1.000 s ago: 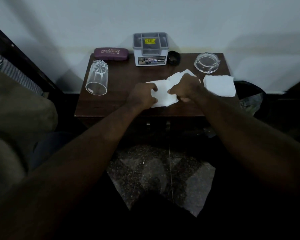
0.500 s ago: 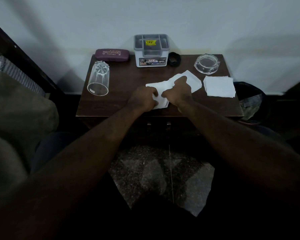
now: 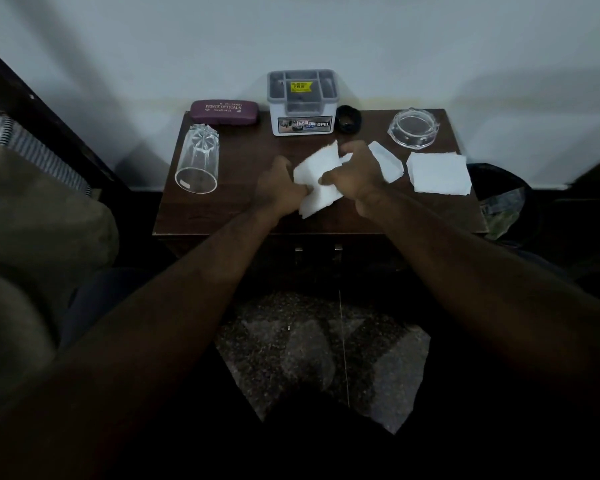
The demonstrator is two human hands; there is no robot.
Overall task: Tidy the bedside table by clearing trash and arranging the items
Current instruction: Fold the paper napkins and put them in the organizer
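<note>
Left grip (image 3: pixel 280 184), right grip (image 3: pixel 355 172), both pinching tissue (image 3: pixel 314 163) between them

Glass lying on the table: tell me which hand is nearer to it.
Left. The left hand grips the tissue right of the glass, apart from it; the right hand, also gripping the tissue, is farther right.

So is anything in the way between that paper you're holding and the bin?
Only a flat napkin on the table, between the paper and the bin to the right. It lies low, so the paper could probably pass over it. The glass dish sits further back.
</note>
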